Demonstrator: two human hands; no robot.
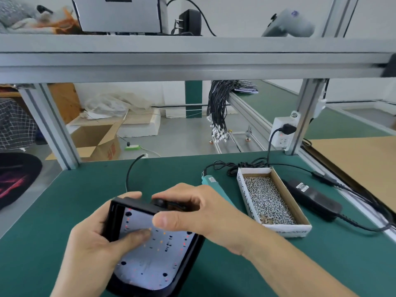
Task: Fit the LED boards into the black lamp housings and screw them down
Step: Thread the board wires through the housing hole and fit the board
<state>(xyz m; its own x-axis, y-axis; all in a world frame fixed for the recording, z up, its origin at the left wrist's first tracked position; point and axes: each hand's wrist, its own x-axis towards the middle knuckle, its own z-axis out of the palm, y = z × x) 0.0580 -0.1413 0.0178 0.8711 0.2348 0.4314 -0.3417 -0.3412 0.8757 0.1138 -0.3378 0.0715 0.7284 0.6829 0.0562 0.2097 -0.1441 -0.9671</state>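
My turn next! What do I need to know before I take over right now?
Left hand: grips the black lamp housing's left side, thumb pressing on the LED board.
Right hand: fingers curled over the housing's far edge.
The board lies inside the housing, on the green table.
Screw box and teal screwdriver wait to the right, untouched.
Done: board placed in. Left: screw it down; screw holes look empty.

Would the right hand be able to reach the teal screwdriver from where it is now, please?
Probably yes. The right hand grips the far edge of the black lamp housing, and the teal screwdriver lies just beyond it on the green mat, nothing between them.
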